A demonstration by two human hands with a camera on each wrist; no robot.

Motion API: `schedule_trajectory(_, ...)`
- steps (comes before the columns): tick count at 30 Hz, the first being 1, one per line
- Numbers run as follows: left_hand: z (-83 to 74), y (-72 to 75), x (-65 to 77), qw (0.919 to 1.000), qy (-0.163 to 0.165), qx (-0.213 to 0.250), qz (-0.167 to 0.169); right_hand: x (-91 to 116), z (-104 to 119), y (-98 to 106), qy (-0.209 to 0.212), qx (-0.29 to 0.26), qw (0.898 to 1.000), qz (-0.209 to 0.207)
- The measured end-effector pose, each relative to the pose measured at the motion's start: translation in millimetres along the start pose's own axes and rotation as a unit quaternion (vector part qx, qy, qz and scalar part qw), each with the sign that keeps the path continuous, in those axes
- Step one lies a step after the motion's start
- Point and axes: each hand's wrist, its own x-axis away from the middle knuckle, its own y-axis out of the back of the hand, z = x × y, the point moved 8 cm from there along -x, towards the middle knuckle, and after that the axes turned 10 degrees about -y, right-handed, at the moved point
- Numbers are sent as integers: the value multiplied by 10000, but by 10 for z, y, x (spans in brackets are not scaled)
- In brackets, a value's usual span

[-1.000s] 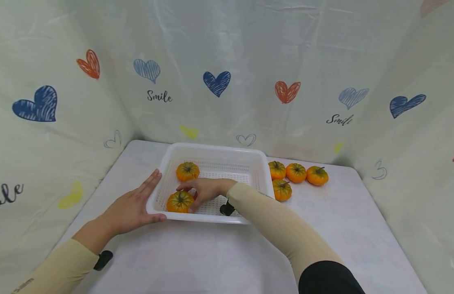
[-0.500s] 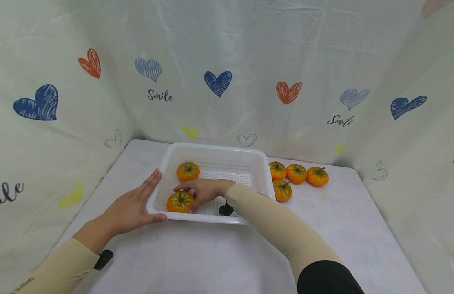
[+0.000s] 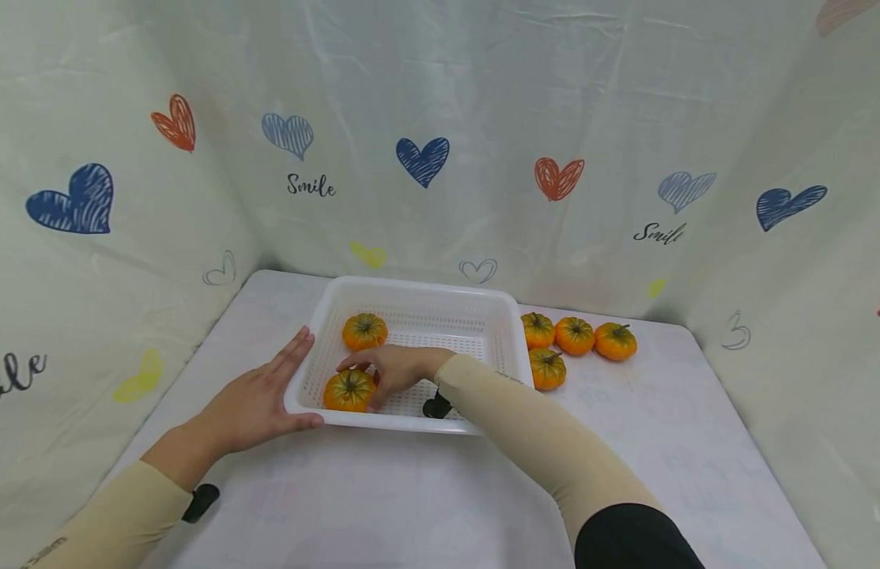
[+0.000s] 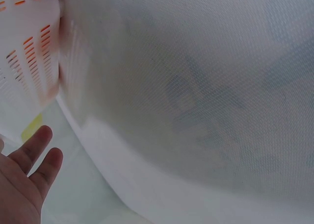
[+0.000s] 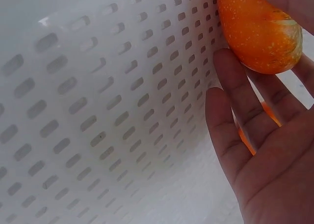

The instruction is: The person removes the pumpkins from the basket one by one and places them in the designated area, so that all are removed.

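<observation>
In the left near corner of a white basket [image 3: 418, 423], a squat orange pumpkin [image 3: 347, 392] with no clear long axis sits just left of the right hand [image 3: 398, 370], the nearer one, curled round it; the left hand [image 3: 251, 407] rests spread outside that corner.

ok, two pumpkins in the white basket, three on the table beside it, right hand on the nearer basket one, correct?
Four pumpkins, not three, are on the table, per the head view. The rest holds: two in the white basket, right hand on the nearer one.
</observation>
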Motion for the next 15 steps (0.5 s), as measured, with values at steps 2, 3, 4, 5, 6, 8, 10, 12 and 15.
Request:
schedule_trajectory(2, 2, -3, -2, 10000, -1, -13, 3, -5, -5, 3, -22, 55, 10000, -28)
schedule_trajectory(3, 4, -5, -2, 10000, -2, -18, 5, -9, -8, 5, -34, 89, 9999, -45)
schedule_trajectory(4, 8, -6, -2, 10000, 9, -24, 11, -12, -10, 7, -43, 114, 9999, -59)
schedule_trajectory(5, 12, -10, -1, 10000, 18, -22, 18, -16, -13, 9, -51, 130, 9999, -70)
schedule_trajectory(6, 16, -13, 0, 10000, 21, -20, 20, -20, -14, 12, -56, 154, 9998, -84)
schedule_trajectory(8, 26, -21, 1, 10000, 30, -11, 28, -23, -13, 21, -53, 162, 9998, -104)
schedule_trajectory(10, 32, -25, 1, 10000, 34, -4, 34, -24, -9, 27, -36, 161, 9998, -109)
schedule_trajectory(12, 34, -28, 1, 10000, 30, -5, 39, -21, -5, 34, -18, 160, 9998, -113)
schedule_trajectory(15, 33, -23, 2, 10000, 38, -12, 46, -6, 3, 46, -5, 185, 9997, -130)
